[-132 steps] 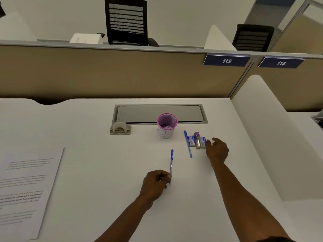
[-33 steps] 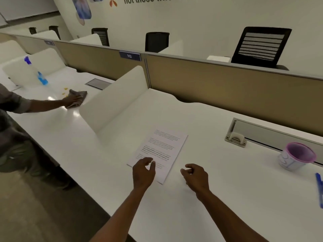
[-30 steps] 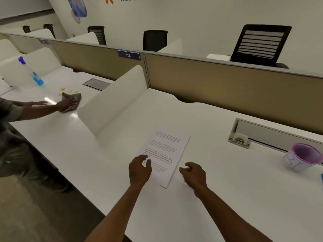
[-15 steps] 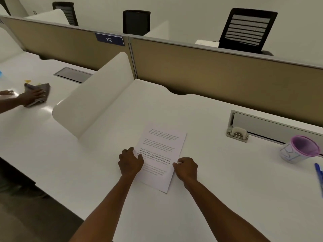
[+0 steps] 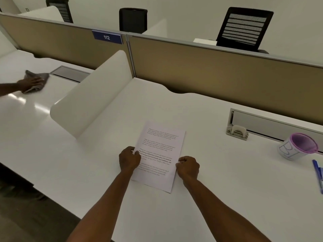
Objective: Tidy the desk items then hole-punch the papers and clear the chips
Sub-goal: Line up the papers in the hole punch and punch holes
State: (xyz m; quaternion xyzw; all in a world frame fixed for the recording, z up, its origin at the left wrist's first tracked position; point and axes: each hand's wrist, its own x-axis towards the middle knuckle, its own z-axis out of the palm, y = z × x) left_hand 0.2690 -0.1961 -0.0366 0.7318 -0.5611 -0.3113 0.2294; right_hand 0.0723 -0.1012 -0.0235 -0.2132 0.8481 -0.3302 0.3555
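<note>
A printed stack of papers (image 5: 160,149) lies flat on the white desk (image 5: 227,189) in front of me. My left hand (image 5: 129,158) grips its left edge with curled fingers. My right hand (image 5: 187,167) pinches its right edge. A grey hole punch (image 5: 236,132) stands at the back right, by the cable tray. Further right is a white cup with a purple rim (image 5: 297,146). Blue pens (image 5: 319,175) lie at the right edge of the view, partly cut off.
A white curved divider (image 5: 94,91) separates this desk from the left one, where another person's hand (image 5: 30,82) presses a grey cloth (image 5: 37,79). A tan partition (image 5: 209,72) runs along the back. The grey cable tray (image 5: 272,124) sits before it.
Both hands moved onto the papers and closed on the left and right edges. Before that I let go of a pen on the right. The view turned slightly right.
</note>
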